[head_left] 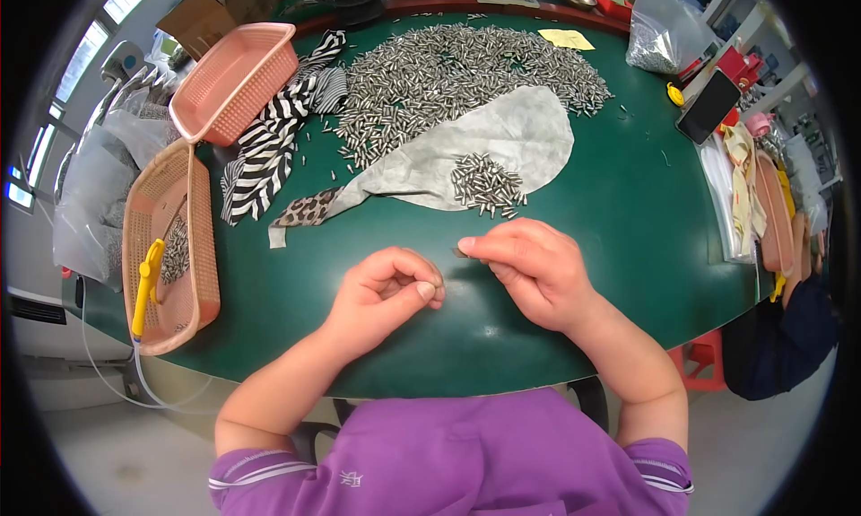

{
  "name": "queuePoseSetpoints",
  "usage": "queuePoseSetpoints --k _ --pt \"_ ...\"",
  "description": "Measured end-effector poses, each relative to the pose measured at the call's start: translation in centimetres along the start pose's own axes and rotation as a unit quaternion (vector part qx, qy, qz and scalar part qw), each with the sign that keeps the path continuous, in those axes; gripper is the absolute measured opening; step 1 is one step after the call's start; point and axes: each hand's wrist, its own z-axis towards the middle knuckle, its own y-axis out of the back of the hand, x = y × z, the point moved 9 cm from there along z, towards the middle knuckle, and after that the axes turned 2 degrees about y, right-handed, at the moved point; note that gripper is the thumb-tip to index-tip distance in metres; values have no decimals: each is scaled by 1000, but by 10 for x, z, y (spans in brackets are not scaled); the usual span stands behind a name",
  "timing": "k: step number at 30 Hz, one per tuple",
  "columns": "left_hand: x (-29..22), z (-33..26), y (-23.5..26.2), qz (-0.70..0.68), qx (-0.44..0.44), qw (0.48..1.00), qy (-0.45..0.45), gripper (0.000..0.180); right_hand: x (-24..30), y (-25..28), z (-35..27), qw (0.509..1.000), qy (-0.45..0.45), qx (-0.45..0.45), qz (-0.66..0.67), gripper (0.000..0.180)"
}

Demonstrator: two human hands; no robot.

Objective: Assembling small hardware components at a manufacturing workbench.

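Note:
My right hand (538, 269) pinches a small metal piece (460, 253) between thumb and fingertips, above the green tabletop (448, 345). To its left, my left hand (384, 293) is closed, thumb against curled fingers; what it holds, if anything, is hidden. Beyond my hands lies a grey-white cloth (529, 144) with a small heap of bullet-shaped metal pieces (487, 184) on its near edge. Behind the cloth spreads a large pile of similar metal pieces (421, 76).
Two pink plastic baskets (204, 247) (235, 85) stand at the left, the nearer with a yellow air gun (148, 283). Zebra-striped cloth (269, 153) lies beside them. At right are a black phone (708, 108), a filled plastic bag (662, 31) and another person's dark sleeve (789, 345).

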Motion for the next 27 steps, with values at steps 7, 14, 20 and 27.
queuePoseSetpoints --k 7,14,20,27 --pt "-8 -1 10 44 -72 995 -45 9 -3 -1 -1 999 -42 -5 34 41" --pt "-5 -1 11 39 -70 995 -57 8 9 -7 1 999 6 36 20 35" --pt "-5 0 8 53 -73 995 -40 8 15 -10 0 998 24 50 -19 36" --pt "1 -3 9 69 -51 996 -18 8 17 -12 0 996 35 64 -52 36"
